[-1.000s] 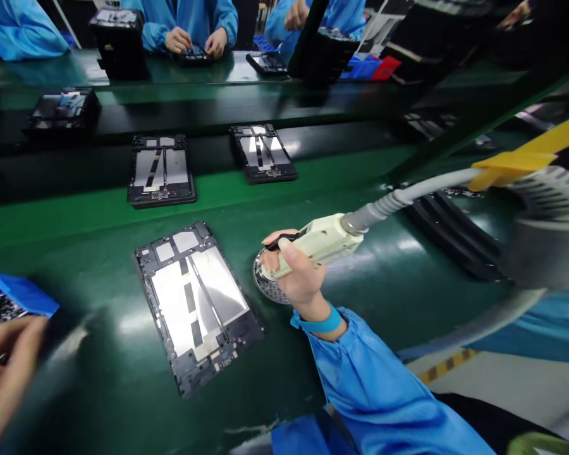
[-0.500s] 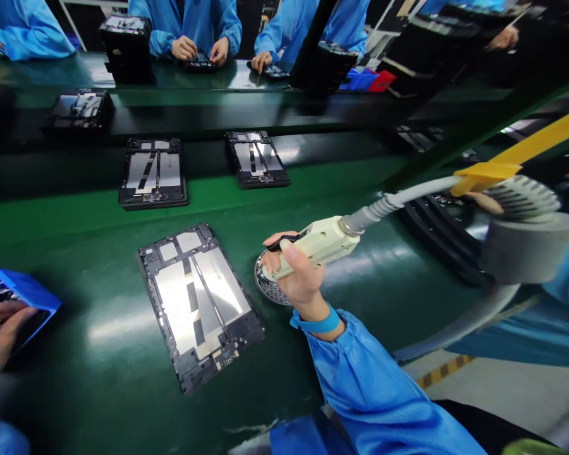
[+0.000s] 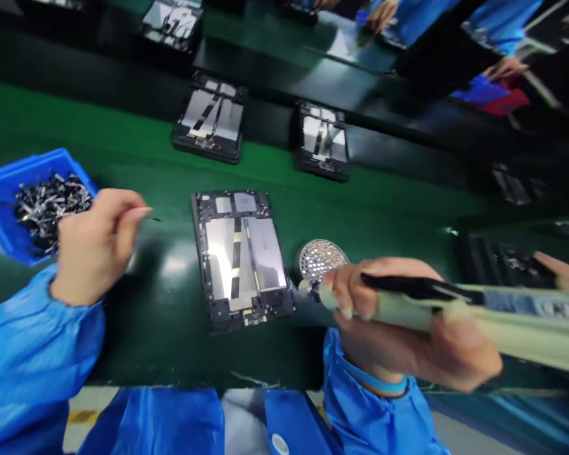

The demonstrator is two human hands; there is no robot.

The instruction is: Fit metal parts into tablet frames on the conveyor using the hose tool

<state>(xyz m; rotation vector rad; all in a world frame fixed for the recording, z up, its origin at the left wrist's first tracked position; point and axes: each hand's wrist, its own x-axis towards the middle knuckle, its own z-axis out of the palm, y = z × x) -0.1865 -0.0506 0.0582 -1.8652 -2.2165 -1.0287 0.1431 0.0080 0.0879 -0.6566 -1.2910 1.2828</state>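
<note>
My left hand [image 3: 97,246] pinches a small dark strip [image 3: 155,219] between thumb and finger, beside a blue bin [image 3: 0,196] full of small metal and black parts. Wrapped in my right hand [image 3: 384,316] is a cream electric screwdriver [image 3: 526,328] with a black lever, blurred by motion. Its tip lies at the near edge of a round dish [image 3: 322,256] of screws. Between my hands an opened tablet [image 3: 244,262] lies flat on the green bench, its silver plates, dark flex cables and lower circuit board exposed.
Two stacks of opened tablets, one at the left [image 3: 211,120] and one at the right [image 3: 323,142], stand beyond on a raised strip. Another stack [image 3: 173,28] sits farther back. Co-workers' blue sleeves and hands [image 3: 384,12] appear across the bench. Dark covers [image 3: 483,259] lie far right.
The view has swung down and left. My left hand has come out of the blue bin with a small strip. The screwdriver has tilted lower, its tip now at the dish's near edge.
</note>
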